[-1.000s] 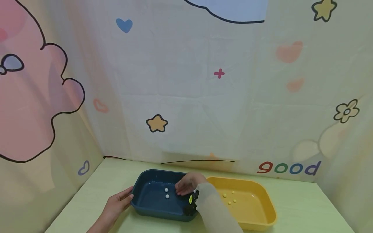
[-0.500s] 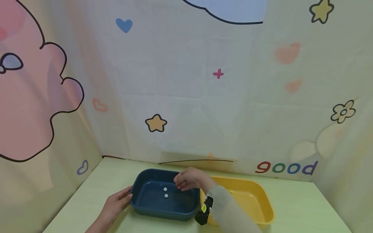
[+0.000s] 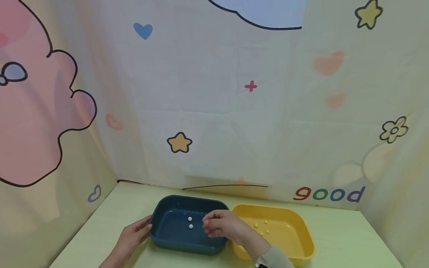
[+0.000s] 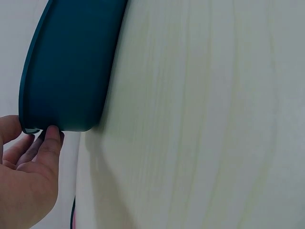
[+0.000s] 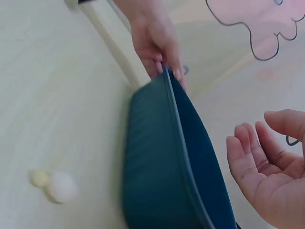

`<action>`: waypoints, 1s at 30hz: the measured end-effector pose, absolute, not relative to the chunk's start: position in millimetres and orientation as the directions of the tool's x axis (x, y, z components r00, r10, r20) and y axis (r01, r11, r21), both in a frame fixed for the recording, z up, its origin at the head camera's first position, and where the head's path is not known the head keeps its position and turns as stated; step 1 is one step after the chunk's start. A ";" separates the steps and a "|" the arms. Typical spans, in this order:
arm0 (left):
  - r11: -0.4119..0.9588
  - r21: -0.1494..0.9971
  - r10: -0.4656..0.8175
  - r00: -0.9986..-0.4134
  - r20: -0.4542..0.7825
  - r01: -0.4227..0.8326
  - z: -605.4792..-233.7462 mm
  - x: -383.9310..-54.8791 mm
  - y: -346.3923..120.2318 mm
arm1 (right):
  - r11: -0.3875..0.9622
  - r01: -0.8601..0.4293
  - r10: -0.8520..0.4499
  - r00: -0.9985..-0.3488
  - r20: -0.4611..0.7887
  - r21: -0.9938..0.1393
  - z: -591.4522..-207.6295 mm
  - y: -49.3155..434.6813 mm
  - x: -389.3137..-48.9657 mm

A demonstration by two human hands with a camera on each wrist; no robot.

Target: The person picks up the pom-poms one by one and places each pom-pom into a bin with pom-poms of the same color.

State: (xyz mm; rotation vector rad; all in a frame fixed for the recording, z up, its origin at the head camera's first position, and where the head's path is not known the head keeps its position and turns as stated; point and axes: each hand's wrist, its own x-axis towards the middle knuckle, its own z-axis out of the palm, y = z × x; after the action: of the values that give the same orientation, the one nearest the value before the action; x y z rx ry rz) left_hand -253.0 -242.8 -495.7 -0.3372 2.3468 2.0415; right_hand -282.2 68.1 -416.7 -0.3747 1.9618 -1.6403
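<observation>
A dark blue tray [image 3: 187, 245] stands on the table with two white balls, the back one [image 3: 190, 219] and the front one [image 3: 191, 226], on its floor. My left hand [image 3: 133, 232] grips the tray's left end; in the left wrist view the fingers and thumb of that hand [image 4: 35, 167] pinch around its rim. Above the tray's right side hovers my right hand [image 3: 222, 223]. In the right wrist view this hand [image 5: 271, 171] has loosely curved fingers, with nothing visible between them and the thumb.
To the right a yellow tray [image 3: 295, 230] holds several small yellow balls [image 3: 256, 225], partly behind my right forearm. On the table beside the blue tray, the right wrist view shows a white ball [image 5: 63, 187] and a yellow ball [image 5: 39, 178]. A printed curtain [image 3: 214, 111] hangs behind.
My right hand has risen from inside the blue tray, then shifted toward me and to the right. The left hand and the two white balls stay where they were.
</observation>
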 end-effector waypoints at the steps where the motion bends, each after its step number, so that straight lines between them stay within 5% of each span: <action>1: 0.125 0.978 -0.151 -0.977 -0.148 -0.168 -495.5 -253.1 -242.5 | 0.204 0.133 -0.537 -0.813 -0.225 -0.970 -417.7 70.4 -278.5; 16: 0.123 0.981 -0.143 -0.980 -0.135 -0.153 -492.4 -255.0 -239.3 | 0.203 0.165 -0.496 -0.833 -0.247 -0.965 -452.7 107.2 -226.3; 30: 0.123 0.981 -0.151 -0.980 -0.132 -0.151 -492.3 -257.2 -238.7 | 0.195 0.061 -0.596 -0.785 -0.168 -0.979 -503.7 128.6 -229.0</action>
State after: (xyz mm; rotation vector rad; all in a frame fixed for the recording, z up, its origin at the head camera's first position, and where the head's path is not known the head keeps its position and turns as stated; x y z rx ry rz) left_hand -257.2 -238.7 -492.3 -0.3165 2.3543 2.0561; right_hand -229.0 128.6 -503.7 -0.4973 1.9506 -1.6352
